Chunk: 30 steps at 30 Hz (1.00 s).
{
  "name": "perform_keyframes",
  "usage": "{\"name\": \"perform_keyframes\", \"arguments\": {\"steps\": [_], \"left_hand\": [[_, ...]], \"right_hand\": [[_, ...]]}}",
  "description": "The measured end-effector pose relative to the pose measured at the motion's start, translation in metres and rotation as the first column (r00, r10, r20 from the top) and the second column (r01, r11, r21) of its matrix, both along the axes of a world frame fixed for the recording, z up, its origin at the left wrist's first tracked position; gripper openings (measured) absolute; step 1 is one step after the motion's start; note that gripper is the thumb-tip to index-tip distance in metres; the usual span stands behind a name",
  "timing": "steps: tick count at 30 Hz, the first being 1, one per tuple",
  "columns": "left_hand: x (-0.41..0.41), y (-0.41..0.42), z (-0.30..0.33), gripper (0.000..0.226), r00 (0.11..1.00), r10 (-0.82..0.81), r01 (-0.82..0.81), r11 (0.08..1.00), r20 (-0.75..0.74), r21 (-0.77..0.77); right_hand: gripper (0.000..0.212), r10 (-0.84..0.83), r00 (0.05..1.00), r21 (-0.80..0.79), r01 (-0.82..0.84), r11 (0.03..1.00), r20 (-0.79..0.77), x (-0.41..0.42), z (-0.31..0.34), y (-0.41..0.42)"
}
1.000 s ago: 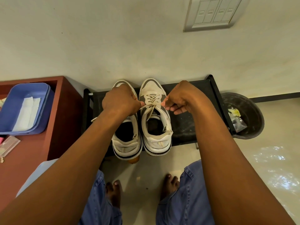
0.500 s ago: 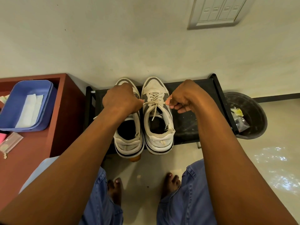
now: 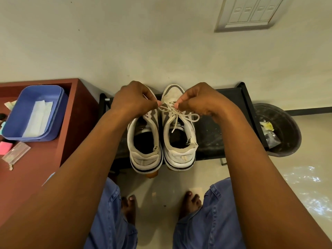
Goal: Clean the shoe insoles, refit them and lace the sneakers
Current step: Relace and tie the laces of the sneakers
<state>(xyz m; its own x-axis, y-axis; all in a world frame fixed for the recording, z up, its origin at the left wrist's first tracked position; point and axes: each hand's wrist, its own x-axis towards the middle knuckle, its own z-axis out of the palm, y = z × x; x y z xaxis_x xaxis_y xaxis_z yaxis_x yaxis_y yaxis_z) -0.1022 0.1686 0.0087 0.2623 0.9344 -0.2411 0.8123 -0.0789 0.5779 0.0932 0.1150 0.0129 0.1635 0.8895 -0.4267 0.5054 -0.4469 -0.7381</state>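
Note:
Two white and grey sneakers stand side by side on a black shoe rack, heels toward me. The right sneaker has a cream lace crossed over its tongue, with a loop lying out to the right and one loose end hanging into the opening. My left hand pinches one part of that lace above the left sneaker. My right hand pinches the lace close beside it, fingertips nearly meeting over the right sneaker's eyelets. The left sneaker's toe is hidden under my left hand.
A red-brown cabinet stands at the left with a blue tub holding white cloth, a pink block and a clear packet. A dark bin with scraps sits right of the rack. My bare feet are on the pale floor below.
Both hands have come together over the right sneaker, from pulling the lace ends apart. A loop of lace now lies out to the right.

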Motion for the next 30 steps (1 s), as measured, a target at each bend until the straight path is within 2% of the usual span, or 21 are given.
{"name": "perform_keyframes", "arguments": {"steps": [3, 7, 10, 16, 20, 23, 27, 30], "left_hand": [[-0.013, 0.009, 0.002, 0.005, 0.999, -0.011, 0.011, 1.000, -0.039, -0.015], [-0.032, 0.020, 0.002, 0.021, 0.995, -0.009, -0.005, 0.992, -0.104, -0.127], [-0.042, 0.024, 0.000, 0.019, 0.986, -0.022, -0.008, 0.983, -0.163, -0.182], [-0.046, 0.025, 0.003, 0.013, 0.985, -0.051, 0.003, 0.960, -0.167, -0.281], [-0.043, 0.020, 0.007, 0.016, 0.979, -0.088, 0.025, 0.948, -0.185, -0.318], [-0.040, 0.020, 0.003, 0.015, 0.980, -0.075, 0.014, 0.949, -0.182, -0.314], [-0.042, 0.023, 0.001, 0.008, 0.992, -0.027, -0.016, 0.940, -0.123, -0.342], [-0.044, 0.024, 0.003, 0.007, 0.997, -0.007, -0.018, 0.938, -0.071, -0.346]], "right_hand": [[0.005, -0.010, 1.000, 0.152, 0.009, 0.988, 0.006, -0.011, 0.000, 0.002], [0.007, -0.002, 0.993, 0.293, -0.034, 0.955, 0.119, -0.029, -0.002, 0.005], [0.010, 0.046, 0.978, 0.334, -0.113, 0.936, 0.202, -0.048, -0.005, 0.008], [0.016, 0.131, 0.932, 0.269, -0.229, 0.935, 0.337, -0.076, -0.011, 0.016], [0.032, 0.290, 0.788, 0.099, -0.403, 0.910, 0.543, -0.090, -0.009, 0.016], [0.030, 0.299, 0.718, 0.073, -0.437, 0.896, 0.629, -0.092, -0.013, 0.016], [0.017, 0.240, 0.705, 0.093, -0.399, 0.912, 0.668, -0.084, -0.016, 0.017], [0.007, 0.252, 0.751, 0.081, -0.376, 0.923, 0.611, -0.078, -0.016, 0.018]]}}
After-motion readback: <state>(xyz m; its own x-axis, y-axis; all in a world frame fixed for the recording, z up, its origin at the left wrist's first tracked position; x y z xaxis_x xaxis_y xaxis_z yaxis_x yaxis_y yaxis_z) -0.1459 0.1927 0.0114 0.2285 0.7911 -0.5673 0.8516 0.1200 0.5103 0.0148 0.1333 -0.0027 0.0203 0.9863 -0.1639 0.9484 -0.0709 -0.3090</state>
